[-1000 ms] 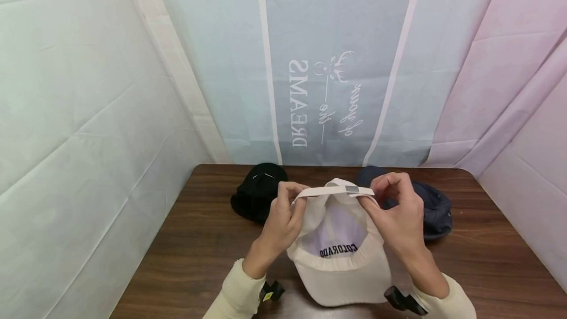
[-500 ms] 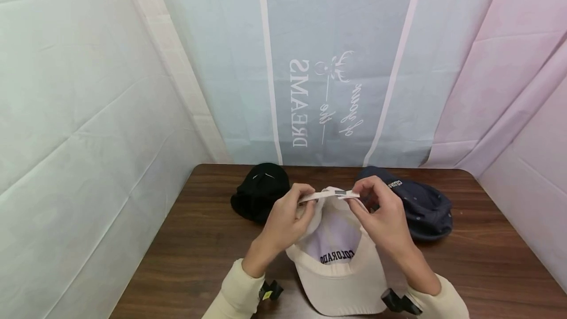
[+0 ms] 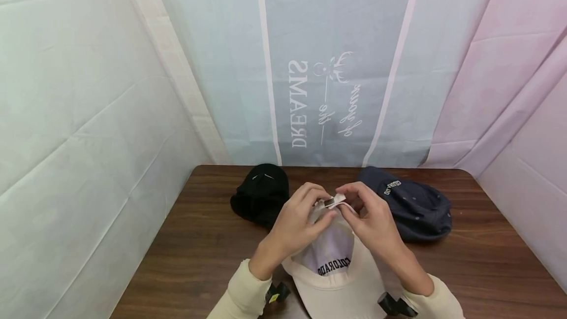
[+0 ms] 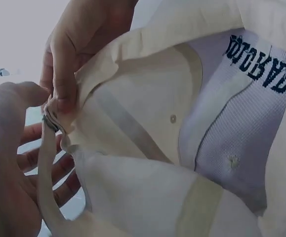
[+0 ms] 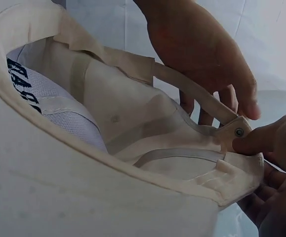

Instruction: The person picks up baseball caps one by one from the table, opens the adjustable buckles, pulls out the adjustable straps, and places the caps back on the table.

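A cream baseball cap [image 3: 341, 294] hangs upside down between both hands, its brim toward the front edge and its inside facing up. Dark mirrored letters show on the lilac lining. My left hand [image 3: 297, 220] grips the rear strap [image 4: 46, 168], thumb near the small metal buckle [image 3: 329, 202] and fingers behind the strap. My right hand [image 3: 376, 220] pinches the cap's rear edge at the strap's end, where a round metal eyelet [image 5: 239, 132] shows beside the thumb. The two hands' fingertips are close together over the buckle.
On the brown wooden table [image 3: 186, 260] a black cap [image 3: 261, 193] lies at the back left. A navy cap [image 3: 421, 208] with white lettering rests at the back right, partly behind my right hand. Pale cloth [image 3: 328, 23] hangs behind and at both sides.
Both hands have come closer together along the strap, the left moving right and the right moving left. The cap has dropped toward the front edge and its rear opening has narrowed.
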A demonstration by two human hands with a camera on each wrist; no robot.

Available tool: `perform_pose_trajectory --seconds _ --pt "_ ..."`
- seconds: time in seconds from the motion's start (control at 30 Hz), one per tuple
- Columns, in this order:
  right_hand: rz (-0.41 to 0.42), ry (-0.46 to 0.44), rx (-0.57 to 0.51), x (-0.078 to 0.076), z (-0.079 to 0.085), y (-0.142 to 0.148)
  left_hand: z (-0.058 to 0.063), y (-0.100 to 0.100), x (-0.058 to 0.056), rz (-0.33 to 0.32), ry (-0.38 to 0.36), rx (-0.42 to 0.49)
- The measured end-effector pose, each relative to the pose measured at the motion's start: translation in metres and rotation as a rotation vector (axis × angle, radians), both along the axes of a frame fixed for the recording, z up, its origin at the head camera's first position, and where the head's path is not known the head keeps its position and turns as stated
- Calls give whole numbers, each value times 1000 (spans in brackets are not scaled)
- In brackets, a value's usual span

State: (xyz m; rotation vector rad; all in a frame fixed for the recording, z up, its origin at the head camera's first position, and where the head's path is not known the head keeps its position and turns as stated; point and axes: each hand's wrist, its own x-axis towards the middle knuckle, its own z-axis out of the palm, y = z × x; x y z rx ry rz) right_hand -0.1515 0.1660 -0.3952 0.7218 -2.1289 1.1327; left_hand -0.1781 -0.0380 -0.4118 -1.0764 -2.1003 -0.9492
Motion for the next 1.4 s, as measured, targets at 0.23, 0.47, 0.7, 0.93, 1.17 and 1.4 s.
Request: perform_pose_trajectory --seconds 0.23,0.47,0.7,0.93,1.17,1.4 --pt "33 11 33 -2 -2 1 -1 4 4 21 -63 -22" --pt "-66 -61 79 -1 -4 1 0 4 7 32 -96 2" --pt "-16 -6 84 -3 -4 3 0 3 7 8 -119 10" --pt "25 78 78 -2 -5 2 -2 5 7 -7 -135 45" --pt "54 123 92 -1 -7 1 -2 7 9 -7 -126 76" --pt "43 46 64 -1 -10 -3 0 6 11 -5 -152 93"
